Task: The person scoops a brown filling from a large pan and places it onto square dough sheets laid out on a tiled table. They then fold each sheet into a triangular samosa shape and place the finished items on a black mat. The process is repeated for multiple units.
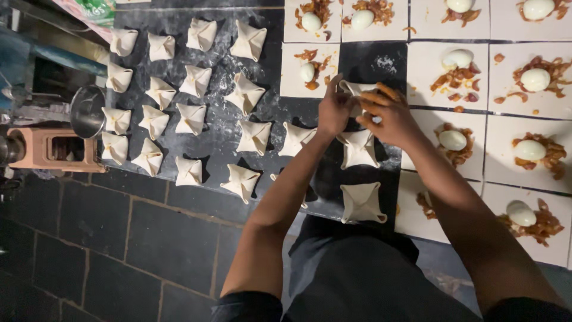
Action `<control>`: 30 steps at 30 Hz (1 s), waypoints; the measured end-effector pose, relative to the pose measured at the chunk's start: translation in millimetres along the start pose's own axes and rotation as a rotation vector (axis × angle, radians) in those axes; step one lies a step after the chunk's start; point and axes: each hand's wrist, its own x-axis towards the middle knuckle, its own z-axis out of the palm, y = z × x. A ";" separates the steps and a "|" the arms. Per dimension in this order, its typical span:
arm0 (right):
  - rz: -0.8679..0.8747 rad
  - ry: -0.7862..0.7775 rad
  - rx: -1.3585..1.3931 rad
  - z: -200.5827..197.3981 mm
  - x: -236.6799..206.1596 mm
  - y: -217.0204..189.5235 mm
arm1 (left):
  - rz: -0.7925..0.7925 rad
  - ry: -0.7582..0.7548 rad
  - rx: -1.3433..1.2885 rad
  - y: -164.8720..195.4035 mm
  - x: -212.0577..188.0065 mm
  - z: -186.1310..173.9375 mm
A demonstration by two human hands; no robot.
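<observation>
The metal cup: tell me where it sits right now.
In the head view, the metal cup stands at the far left edge of the dark worktop, left of the folded dough parcels and just above a tan block.

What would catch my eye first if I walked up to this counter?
Probably both hands, the left hand and right hand, pinching a dough parcel closed at the middle. To their left, rows of folded parcels cover the dark floured counter; to the right lie flat dough squares, each topped with a boiled egg and brown filling.
</observation>
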 end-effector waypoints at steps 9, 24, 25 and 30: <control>0.684 0.826 1.566 -27.8 -21.3 18.2 | 0.047 -0.117 -0.226 21.8 0.2 16.2; 0.401 0.090 -0.413 75.4 157.7 13.1 | 0.773 -0.462 1.219 -17.2 61.9 -224.9; 0.451 0.071 -0.297 76.2 161.5 16.6 | 0.782 -0.515 1.291 -20.7 62.6 -221.2; 0.579 0.055 0.109 72.1 167.8 14.3 | 0.910 -0.228 0.791 -26.4 77.8 -191.7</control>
